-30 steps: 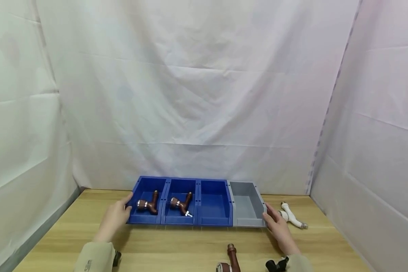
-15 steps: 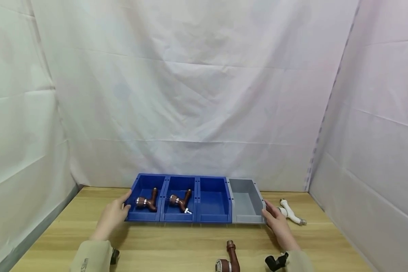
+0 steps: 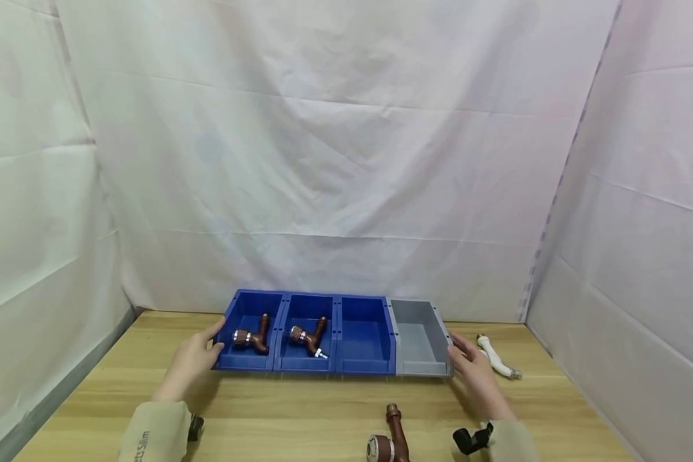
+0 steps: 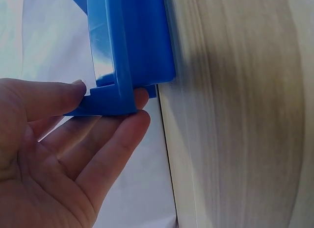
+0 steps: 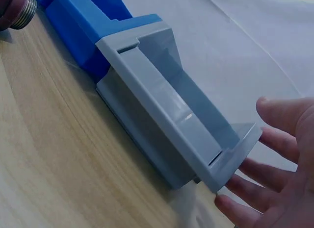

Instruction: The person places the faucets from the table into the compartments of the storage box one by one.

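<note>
Three blue bins (image 3: 365, 366) and one grey bin (image 3: 421, 368) stand joined in a row on the wooden table. My left hand (image 3: 190, 359) pinches the rim at the left end, thumb on one side of the blue edge and fingers on the other. At the opposite end, my right hand (image 3: 475, 371) touches the grey bin's outer side with extended fingers. Its thumb stands apart from the bin in the right wrist view. One brown tap (image 3: 260, 340) lies in the leftmost bin, and another brown tap (image 3: 312, 340) with a pale nozzle lies in the second.
A third brown tap (image 3: 398, 433) lies at the table's front, cut off by the frame. Right of my right hand lies a white tap (image 3: 493, 356), partly covered by it. White cloth (image 3: 323, 160) hangs behind and along both sides of the wooden table (image 3: 289, 410).
The whole head view has shifted slightly, so table and bins sit higher. Both hands stay at the row's ends, and my right hand covers more of the white tap.
</note>
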Available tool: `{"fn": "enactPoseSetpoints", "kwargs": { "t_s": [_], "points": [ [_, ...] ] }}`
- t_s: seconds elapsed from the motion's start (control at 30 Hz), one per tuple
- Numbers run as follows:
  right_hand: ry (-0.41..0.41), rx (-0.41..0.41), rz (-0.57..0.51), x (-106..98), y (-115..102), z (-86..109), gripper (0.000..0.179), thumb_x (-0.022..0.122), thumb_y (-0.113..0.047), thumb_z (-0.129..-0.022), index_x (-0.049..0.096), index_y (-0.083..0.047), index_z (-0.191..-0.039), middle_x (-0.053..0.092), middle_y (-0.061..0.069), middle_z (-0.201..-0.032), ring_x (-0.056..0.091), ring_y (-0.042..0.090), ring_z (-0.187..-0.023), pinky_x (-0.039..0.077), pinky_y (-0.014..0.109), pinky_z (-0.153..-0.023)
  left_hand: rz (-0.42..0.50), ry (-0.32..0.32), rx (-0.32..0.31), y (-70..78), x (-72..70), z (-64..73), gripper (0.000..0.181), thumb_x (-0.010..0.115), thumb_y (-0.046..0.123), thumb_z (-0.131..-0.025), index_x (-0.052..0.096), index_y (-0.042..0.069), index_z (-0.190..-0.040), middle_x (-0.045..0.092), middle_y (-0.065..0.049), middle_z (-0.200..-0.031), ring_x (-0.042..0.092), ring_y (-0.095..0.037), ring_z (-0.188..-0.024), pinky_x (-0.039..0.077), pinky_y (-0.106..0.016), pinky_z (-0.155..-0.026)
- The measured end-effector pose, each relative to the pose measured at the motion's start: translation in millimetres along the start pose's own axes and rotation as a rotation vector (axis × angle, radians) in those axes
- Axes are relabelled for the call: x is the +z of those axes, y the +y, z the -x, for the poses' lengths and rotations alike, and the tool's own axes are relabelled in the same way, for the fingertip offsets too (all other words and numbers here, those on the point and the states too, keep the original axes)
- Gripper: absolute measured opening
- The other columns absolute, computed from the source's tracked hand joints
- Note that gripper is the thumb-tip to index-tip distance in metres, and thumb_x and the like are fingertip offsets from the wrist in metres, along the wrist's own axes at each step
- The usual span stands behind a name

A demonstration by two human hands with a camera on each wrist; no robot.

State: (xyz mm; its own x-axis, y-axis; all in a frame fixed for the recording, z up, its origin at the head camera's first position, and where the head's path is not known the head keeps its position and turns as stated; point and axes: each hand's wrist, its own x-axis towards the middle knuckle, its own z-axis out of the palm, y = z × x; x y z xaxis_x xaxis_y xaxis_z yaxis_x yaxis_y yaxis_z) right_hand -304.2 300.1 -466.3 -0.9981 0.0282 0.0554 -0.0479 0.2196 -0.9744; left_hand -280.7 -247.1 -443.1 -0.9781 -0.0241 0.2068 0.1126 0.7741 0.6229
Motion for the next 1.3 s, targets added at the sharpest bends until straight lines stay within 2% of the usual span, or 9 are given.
{"fn": "enactPoseSetpoints", "kwargs": {
  "t_s": [0.07,0.17,0.33,0.77,0.9,1.07,1.13,1.2,1.3],
  "points": [
    [0.004,-0.036,0.074,-1.0,-5.9,1.2,0.058,0.052,-0.024,-0.102,0.031,0.0,-0.149,0.03,0.025,-0.152,0.036,0.037,-0.135,0.04,0.037,-0.101,-0.003,-0.002,-0.007,0.4,-0.1,0.0,0.056,0.057,0.006,-0.093,0.04,0.0,-0.146,0.05,-0.01,-0.066,0.033,-0.014,-0.045,0.033,-0.031,-0.046],
    [0.004,-0.086,0.177,-1.0,-16.1,3.6,0.058,0.054,-0.027,-0.101,0.034,-0.002,-0.149,0.029,0.024,-0.153,0.033,0.04,-0.137,0.034,0.049,-0.106,-0.005,-0.006,-0.015,1.2,-1.0,0.2,0.056,0.057,0.007,-0.093,0.039,0.001,-0.146,0.038,-0.002,-0.058,0.033,-0.013,-0.045,0.033,-0.03,-0.045],
    [-0.029,-0.148,0.287,3.2,-32.9,10.8,0.059,0.057,-0.031,-0.099,0.038,-0.005,-0.147,0.029,0.023,-0.153,0.032,0.044,-0.136,0.031,0.058,-0.104,-0.004,-0.009,-0.018,1.8,-2.2,0.8,0.056,0.057,0.007,-0.093,0.039,0.001,-0.146,0.042,-0.004,-0.061,0.032,-0.013,-0.045,0.033,-0.031,-0.046],
    [-0.095,-0.297,0.522,19.9,-60.5,27.7,0.051,0.062,-0.028,-0.096,0.05,-0.004,-0.14,0.043,0.024,-0.144,0.043,0.047,-0.127,0.035,0.062,-0.099,0.005,-0.006,-0.017,1.7,-3.2,1.5,0.056,0.057,0.007,-0.094,0.04,0.002,-0.146,0.055,-0.015,-0.073,0.03,-0.013,-0.045,0.032,-0.031,-0.045],
    [-0.168,-0.312,0.587,23.4,-71.1,35.3,0.048,0.064,-0.03,-0.095,0.055,-0.008,-0.137,0.05,0.02,-0.139,0.047,0.044,-0.124,0.038,0.061,-0.097,0.005,-0.002,0.004,1.2,-1.8,-1.4,0.055,0.057,0.007,-0.093,0.04,0.001,-0.146,0.062,-0.027,-0.093,0.03,-0.013,-0.046,0.032,-0.031,-0.046],
    [-0.337,-0.328,0.622,32.2,-83.7,47.9,0.051,0.066,-0.036,-0.092,0.057,-0.008,-0.133,0.055,0.016,-0.135,0.049,0.044,-0.121,0.041,0.06,-0.093,-0.001,-0.011,-0.001,1.2,-1.8,-4.3,0.055,0.056,0.008,-0.094,0.039,0.002,-0.147,0.055,-0.015,-0.074,0.031,-0.012,-0.045,0.033,-0.03,-0.045],
    [-0.399,-0.346,0.645,37.8,-87.6,53.3,0.053,0.067,-0.039,-0.091,0.058,-0.006,-0.132,0.056,0.016,-0.134,0.05,0.043,-0.121,0.041,0.059,-0.094,-0.003,-0.007,0.006,1.8,-2.4,-3.9,0.055,0.056,0.007,-0.094,0.039,0.001,-0.146,0.059,-0.022,-0.081,0.032,-0.013,-0.046,0.033,-0.031,-0.046],
    [-0.451,-0.363,0.687,44.0,-91.9,58.9,0.054,0.068,-0.039,-0.089,0.059,-0.006,-0.131,0.058,0.014,-0.132,0.052,0.041,-0.119,0.042,0.058,-0.094,-0.007,-0.003,0.01,2.2,-2.9,-2.5,0.055,0.056,0.007,-0.094,0.04,0.001,-0.146,0.061,-0.032,-0.102,0.032,-0.014,-0.047,0.033,-0.031,-0.047],
    [-0.535,-0.357,0.735,54.6,-96.8,65.9,0.053,0.072,-0.037,-0.085,0.061,-0.009,-0.129,0.061,0.009,-0.129,0.054,0.036,-0.119,0.043,0.055,-0.094,-0.007,-0.008,0.006,2.0,-3.2,0.0,0.055,0.055,0.006,-0.094,0.039,0.0,-0.146,0.049,-0.038,-0.129,0.036,-0.018,-0.051,0.034,-0.033,-0.05]
  ]
}}
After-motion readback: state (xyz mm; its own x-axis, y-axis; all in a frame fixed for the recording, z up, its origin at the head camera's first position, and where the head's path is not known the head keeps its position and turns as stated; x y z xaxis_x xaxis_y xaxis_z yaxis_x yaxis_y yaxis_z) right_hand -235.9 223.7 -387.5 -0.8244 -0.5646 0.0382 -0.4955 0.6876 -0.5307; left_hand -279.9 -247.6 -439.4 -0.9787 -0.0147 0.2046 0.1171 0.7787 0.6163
